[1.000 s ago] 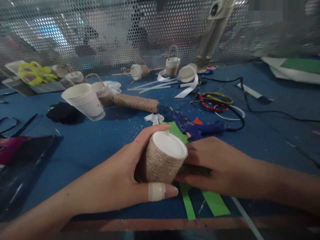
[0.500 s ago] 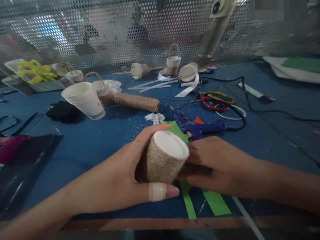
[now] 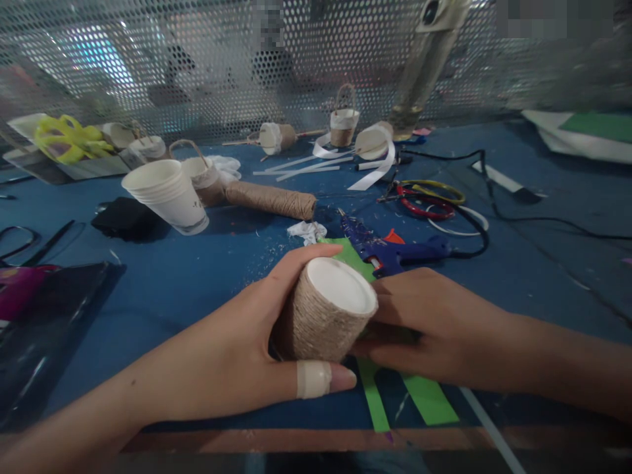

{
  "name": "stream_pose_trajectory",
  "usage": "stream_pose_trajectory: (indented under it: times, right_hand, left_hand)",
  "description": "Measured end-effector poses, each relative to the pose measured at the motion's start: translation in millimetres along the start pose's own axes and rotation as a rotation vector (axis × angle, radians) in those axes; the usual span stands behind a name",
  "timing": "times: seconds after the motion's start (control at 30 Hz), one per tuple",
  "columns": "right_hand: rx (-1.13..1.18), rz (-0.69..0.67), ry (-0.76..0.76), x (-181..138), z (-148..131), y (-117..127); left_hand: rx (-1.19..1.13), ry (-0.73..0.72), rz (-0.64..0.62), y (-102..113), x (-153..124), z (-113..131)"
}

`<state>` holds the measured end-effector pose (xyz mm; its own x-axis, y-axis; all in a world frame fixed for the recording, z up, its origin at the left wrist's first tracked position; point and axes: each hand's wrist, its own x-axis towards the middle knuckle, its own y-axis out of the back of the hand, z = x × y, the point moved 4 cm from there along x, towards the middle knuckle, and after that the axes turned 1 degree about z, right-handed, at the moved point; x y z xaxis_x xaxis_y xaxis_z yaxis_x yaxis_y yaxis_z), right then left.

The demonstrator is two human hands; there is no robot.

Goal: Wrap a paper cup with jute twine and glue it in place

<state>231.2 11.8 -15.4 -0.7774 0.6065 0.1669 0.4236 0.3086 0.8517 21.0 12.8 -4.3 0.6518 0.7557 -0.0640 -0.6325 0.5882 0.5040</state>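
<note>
A paper cup wrapped in brown twine is tilted in front of me, its white round base facing up towards me. My left hand is closed around its left side, thumb in front and fingers behind; a beige bandage covers part of the thumb. From the right, my right hand grips the cup's lower right side, with its fingertips partly hidden behind the cup. Green paper strips lie beneath my right hand. Just beyond the hands rests a blue hot glue gun.
A twine roll and stacked white paper cups lie behind to the left. Small twine-covered baskets stand near the perforated metal screen. Black cable crosses the right side. A dark pouch lies at left.
The cup has shifted very slightly to the right, with both hands still on it. Otherwise little differs.
</note>
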Motion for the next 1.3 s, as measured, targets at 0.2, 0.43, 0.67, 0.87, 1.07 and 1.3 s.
stream_pose_trajectory:
  times: [0.2, 0.43, 0.67, 0.87, 1.07, 1.3]
  right_hand:
    - [0.022, 0.064, 0.061, -3.6, 0.0, 1.0]
    - [0.033, 0.063, 0.054, -3.2, 1.7, -2.0]
    - [0.026, 0.048, 0.045, -3.1, 0.7, -1.8]
    - [0.008, 0.053, 0.048, -2.9, 2.0, -1.1]
    - [0.016, 0.014, -0.002, -2.1, 1.0, -0.7]
    - [0.045, -0.034, -0.115, -0.3, 3.5, -1.1]
  left_hand:
    - [-0.034, -0.003, -0.019, -2.0, 3.6, 1.7]
    - [-0.062, -0.003, -0.049, -3.6, 1.1, 3.4]
    - [-0.070, -0.003, -0.017, -3.2, 3.8, 4.2]
    - [-0.071, -0.014, -0.006, 0.0, 3.0, 2.4]
    - [-0.045, -0.005, 0.025, 0.1, 3.2, 2.1]
    - [-0.077, -0.009, 0.028, 0.6, 2.0, 2.7]
